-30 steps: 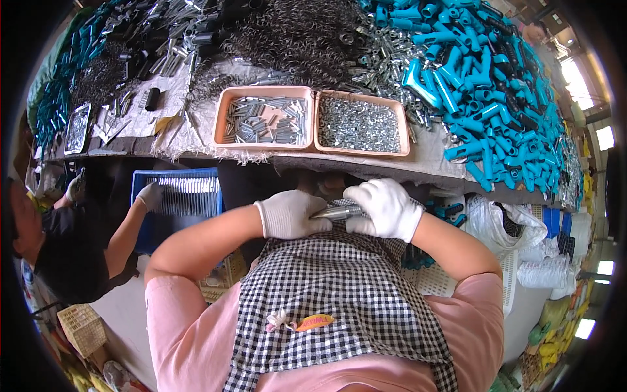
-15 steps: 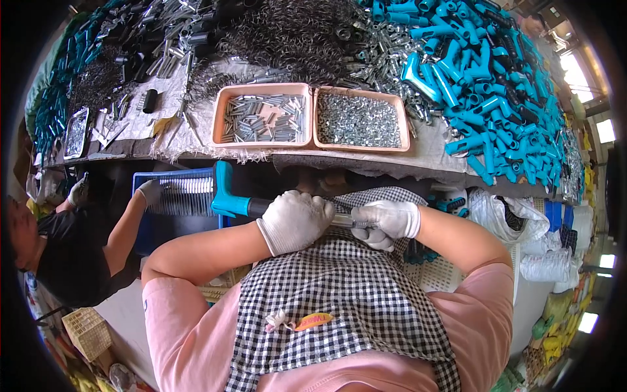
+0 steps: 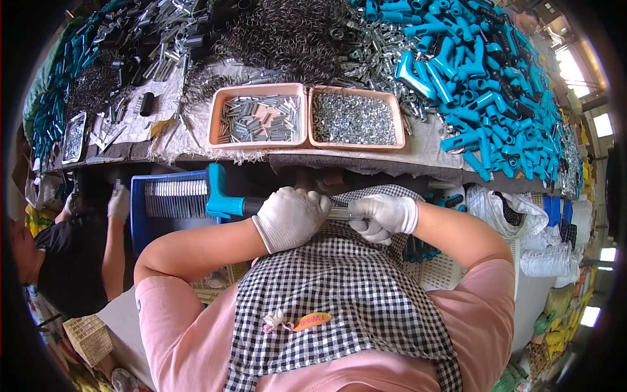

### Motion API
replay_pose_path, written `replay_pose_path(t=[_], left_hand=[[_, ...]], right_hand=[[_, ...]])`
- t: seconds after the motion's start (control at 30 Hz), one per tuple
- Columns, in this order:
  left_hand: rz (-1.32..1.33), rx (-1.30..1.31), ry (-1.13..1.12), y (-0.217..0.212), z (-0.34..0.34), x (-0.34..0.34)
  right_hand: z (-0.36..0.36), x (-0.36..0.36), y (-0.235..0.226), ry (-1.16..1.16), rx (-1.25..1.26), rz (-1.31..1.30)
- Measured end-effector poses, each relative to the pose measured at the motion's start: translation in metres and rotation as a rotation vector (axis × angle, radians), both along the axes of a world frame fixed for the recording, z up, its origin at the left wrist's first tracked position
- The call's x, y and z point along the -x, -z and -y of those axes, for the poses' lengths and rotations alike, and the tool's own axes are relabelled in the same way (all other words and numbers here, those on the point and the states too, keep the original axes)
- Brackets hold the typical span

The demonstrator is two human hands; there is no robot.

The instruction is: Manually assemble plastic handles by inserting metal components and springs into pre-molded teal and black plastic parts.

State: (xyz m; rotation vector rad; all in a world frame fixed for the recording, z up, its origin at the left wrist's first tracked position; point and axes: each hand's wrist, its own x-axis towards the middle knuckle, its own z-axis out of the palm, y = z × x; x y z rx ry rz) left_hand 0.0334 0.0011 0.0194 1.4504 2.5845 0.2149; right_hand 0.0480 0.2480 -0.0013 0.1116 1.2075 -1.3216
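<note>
The person holds a tool with a blue handle [image 3: 224, 196] in front of the checked apron [image 3: 339, 287], just below the table edge [image 3: 366, 163]. The left hand [image 3: 290, 217], in a white glove, is closed around the dark middle part of the tool, with the knuckles up and the forearm coming from the lower left, bent at the elbow. The blue handle sticks out to the left of this fist, over a blue crate [image 3: 140, 215]. The right hand [image 3: 382, 215], also gloved, is closed on the thin metal end of the tool [image 3: 341, 213]; its fingers curl under it and the wrist bends inward, the forearm coming from the right. The two hands are near each other, with only a short piece of the metal showing between them.

On the table above stand two pink trays: the left tray [image 3: 215, 121] holds small metal tubes, the right tray [image 3: 395, 124] holds small shiny metal parts. Many blue plastic handles [image 3: 483, 78] lie in a heap to the right. At the far left another person's gloved hand [image 3: 119, 202] is raised.
</note>
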Motion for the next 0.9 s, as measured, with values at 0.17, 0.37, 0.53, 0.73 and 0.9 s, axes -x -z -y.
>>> replay_pose_path(t=[0.17, 0.37, 0.53, 0.73, 0.9], left_hand=[[0.044, 0.021, 0.020, -0.003, 0.002, 0.007], [1.411, 0.094, -0.258, -0.006, 0.008, 0.037], [0.300, 0.008, 0.045, -0.012, 0.005, 0.015], [-0.116, 0.047, 0.025, 0.000, -0.001, 0.002], [1.262, 0.073, -0.172, -0.005, 0.007, 0.044]], right_hand=[[0.005, -0.007, -0.006, 0.156, -0.133, -0.167], [0.011, 0.008, -0.030, -0.665, -0.355, -1.933], [0.002, -0.009, 0.013, -0.274, -0.235, -1.446], [0.005, -0.015, -0.001, 0.236, 0.012, 0.074], [0.012, 0.010, -0.032, -0.492, -0.337, -1.886]])
